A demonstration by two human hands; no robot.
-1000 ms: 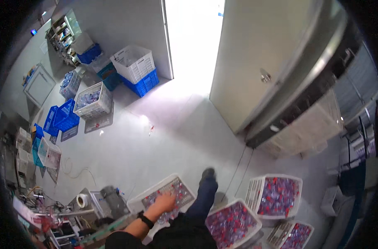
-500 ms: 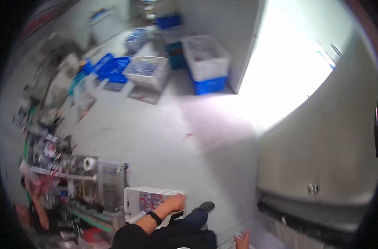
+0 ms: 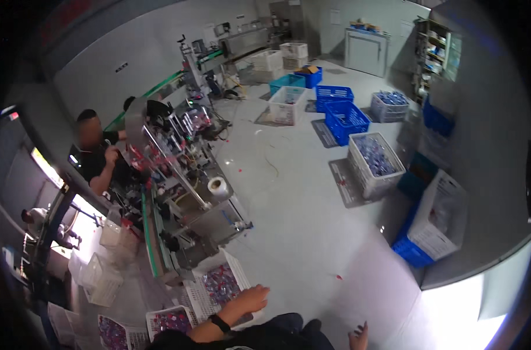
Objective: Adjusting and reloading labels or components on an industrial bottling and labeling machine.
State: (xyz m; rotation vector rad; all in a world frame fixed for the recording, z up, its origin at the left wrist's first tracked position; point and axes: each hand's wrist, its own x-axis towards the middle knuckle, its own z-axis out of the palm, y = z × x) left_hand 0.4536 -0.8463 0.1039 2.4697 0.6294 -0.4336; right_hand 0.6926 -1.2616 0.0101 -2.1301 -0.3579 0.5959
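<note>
My left hand, with a dark band on its wrist, is over the right rim of a white plastic crate. Its fingers reach past that rim and look loosely extended; whether they touch it I cannot tell. Inside the crate lie many small clear packs with red and purple parts. At the lower edge, my right hand shows only in part, its fingers apart and nothing in them, above the grey floor.
Two more filled white crates, one beside the other, stand left. A machine with a white roll and green-edged conveyor adjoins them; a person works behind it. Blue crates and a filled white crate stand ahead right.
My view has swung left, bringing the machine, the co-worker and more crates into sight and sharper. My left hand stays by the crate's rim; my right hand stays low at the right.
</note>
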